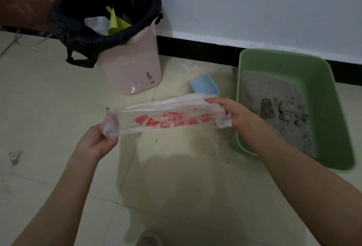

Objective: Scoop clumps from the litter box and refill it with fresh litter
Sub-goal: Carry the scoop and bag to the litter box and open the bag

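A clear plastic bag (pixel 164 117) with red print is stretched flat between both hands above the floor. My left hand (pixel 96 143) grips its left end, and my right hand (pixel 233 114) pinches its right end. The green litter box (pixel 321 96) sits on the floor at the right against the wall, holding grey litter with dark clumps (pixel 278 108) near its middle. A light blue scoop (pixel 203 87) lies on the floor just left of the box, partly hidden behind the bag.
A pink waste bin (pixel 133 63) lined with a black bag stands at the back left, with yellow paper inside. Litter grains are scattered on the tiles by the box. A black skirting board (pixel 195 49) runs along the white wall.
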Tool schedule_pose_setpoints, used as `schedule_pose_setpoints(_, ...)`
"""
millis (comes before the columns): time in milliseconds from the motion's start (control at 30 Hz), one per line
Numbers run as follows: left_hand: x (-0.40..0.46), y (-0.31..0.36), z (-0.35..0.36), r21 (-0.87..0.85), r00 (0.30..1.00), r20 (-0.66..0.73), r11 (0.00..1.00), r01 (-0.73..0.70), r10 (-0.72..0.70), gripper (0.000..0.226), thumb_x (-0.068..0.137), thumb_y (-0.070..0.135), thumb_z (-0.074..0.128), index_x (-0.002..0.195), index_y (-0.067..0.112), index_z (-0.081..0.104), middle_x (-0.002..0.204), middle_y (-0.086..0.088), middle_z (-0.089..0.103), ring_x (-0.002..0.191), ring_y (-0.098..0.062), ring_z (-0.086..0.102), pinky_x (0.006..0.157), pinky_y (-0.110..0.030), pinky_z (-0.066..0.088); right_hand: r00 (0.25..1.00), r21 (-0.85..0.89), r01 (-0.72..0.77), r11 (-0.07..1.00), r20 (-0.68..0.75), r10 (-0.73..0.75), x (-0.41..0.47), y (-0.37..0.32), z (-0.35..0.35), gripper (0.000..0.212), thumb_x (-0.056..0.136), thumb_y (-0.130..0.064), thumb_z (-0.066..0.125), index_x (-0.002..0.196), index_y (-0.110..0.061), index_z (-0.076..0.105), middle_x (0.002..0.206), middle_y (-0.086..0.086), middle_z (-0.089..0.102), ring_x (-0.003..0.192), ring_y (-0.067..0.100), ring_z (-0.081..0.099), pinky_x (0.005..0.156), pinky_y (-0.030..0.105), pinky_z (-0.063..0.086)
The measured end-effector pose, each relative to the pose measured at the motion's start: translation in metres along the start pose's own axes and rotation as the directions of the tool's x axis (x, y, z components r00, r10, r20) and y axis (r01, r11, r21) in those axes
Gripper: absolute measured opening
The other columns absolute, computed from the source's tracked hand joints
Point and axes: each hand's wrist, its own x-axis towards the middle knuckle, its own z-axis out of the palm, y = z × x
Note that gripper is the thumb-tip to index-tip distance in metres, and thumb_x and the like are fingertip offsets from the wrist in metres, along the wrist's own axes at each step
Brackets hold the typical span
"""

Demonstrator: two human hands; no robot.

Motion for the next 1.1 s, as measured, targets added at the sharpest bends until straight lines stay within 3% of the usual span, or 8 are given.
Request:
schedule_pose_setpoints(67,-0.005,0.002,-0.007,0.255,0.995,0.098,0.967,-0.012,-0.014,0.02,0.089,0.001,0.044,0.095,-0.003,0.063,0.064,-0.002,0.05,0.06,-0.016,0.051,0.061,-0.029,0.046,1.0,-0.033,0.013,0.999,0.005,-0.013,0.003,-0.001,-0.006,0.009,0.08,-0.009,0.061,0.087,-0.004,0.062,0.068,0.009,0.07,0.057,0.021,0.069,0.054,0.032,0.058)
schedule_pose_setpoints(233,-0.014,-0.001,0.002,0.451,0.993,-0.092,0.892,-0.028,0.077,0.05,0.03,0.016,0.081,0.045,0.022,0.034,0.041,0.007,0.016,0.031,-0.009,0.011,0.033,-0.01,0.016,1.0,-0.17,-0.025,0.985,0.002,0.026,0.012,0.002,-0.017,0.023,0.083,-0.019,0.059,0.063,-0.011,0.066,0.055,-0.002,0.062,0.055,0.014,0.058,0.073,0.031,0.046)
schedule_pose_setpoints(400,-0.007,0.0,-0.021,0.082,0.968,0.198,0.982,-0.171,0.152,0.012,0.077,0.023,0.068,0.09,0.024,0.067,0.066,0.005,0.053,0.059,-0.011,0.051,0.058,-0.02,0.042,0.992,-0.502,-0.109,0.858,0.006,0.13,0.018,0.012,-0.007,0.041,0.089,-0.042,0.055,0.068,-0.01,0.07,0.064,0.002,0.053,0.06,0.014,0.049,0.063,0.025,0.045)
schedule_pose_setpoints(500,0.0,0.0,-0.024,0.22,0.953,0.249,0.948,-0.228,0.172,0.034,0.086,0.025,0.062,0.119,0.033,0.054,0.078,-0.001,0.06,0.075,-0.017,0.061,0.072,-0.027,0.05,0.975,-0.719,-0.127,0.683,0.035,0.219,0.015,0.017,0.004,0.058,0.062,-0.056,0.072,0.1,-0.012,0.065,0.081,0.002,0.061,0.073,0.016,0.057,0.068,0.029,0.051)
schedule_pose_setpoints(633,0.007,-0.02,-0.008,0.716,0.944,0.061,0.645,-0.267,0.324,0.061,0.083,-0.003,0.055,0.124,0.04,0.044,0.056,0.009,0.05,0.041,-0.004,0.039,0.04,-0.013,0.036,0.988,-0.868,-0.042,0.495,-0.109,-0.108,0.018,0.026,0.016,0.036,0.078,-0.037,0.074,0.095,-0.006,0.065,0.085,0.002,0.06,0.074,0.013,0.057,0.062,0.023,0.05)
schedule_pose_setpoints(733,0.011,-0.029,-0.008,0.849,0.872,-0.021,0.469,-0.244,0.49,0.045,0.089,-0.004,0.051,0.12,0.028,0.051,0.044,0.011,0.042,0.032,-0.002,0.03,0.031,-0.01,0.026,0.908,-0.668,0.029,0.743,-0.294,-0.3,0.025,0.029,0.014,0.025,0.088,-0.024,0.061,0.069,-0.009,0.06,0.065,-0.001,0.043,0.052,0.012,0.041,0.041,0.019,0.036)
schedule_pose_setpoints(867,0.012,-0.041,-0.014,0.878,0.792,-0.164,0.453,-0.154,0.588,0.016,0.09,0.005,0.054,0.091,0.019,0.062,0.044,0.009,0.036,0.032,-0.004,0.028,0.035,-0.01,0.022,0.868,-0.354,0.104,0.93,-0.424,-0.258,0.025,0.03,0.014,0.027,0.088,-0.028,0.058,0.068,-0.011,0.054,0.065,0.0,0.047,0.046,0.012,0.045,0.035,0.011,0.034)
schedule_pose_setpoints(1100,0.019,-0.051,-0.006,0.785,0.86,-0.422,0.589,0.19,0.286,0.052,0.09,0.062,0.034,0.067,0.015,0.04,0.037,0.008,0.027,0.026,-0.005,0.018,0.032,-0.007,0.018,0.814,-0.75,-0.003,0.662,-0.386,-0.434,0.033,0.04,0.022,0.08,0.076,-0.057,0.064,0.135,-0.007,0.043,0.128,0.009,0.053,0.116,0.028,0.052,0.092,0.039,0.047)
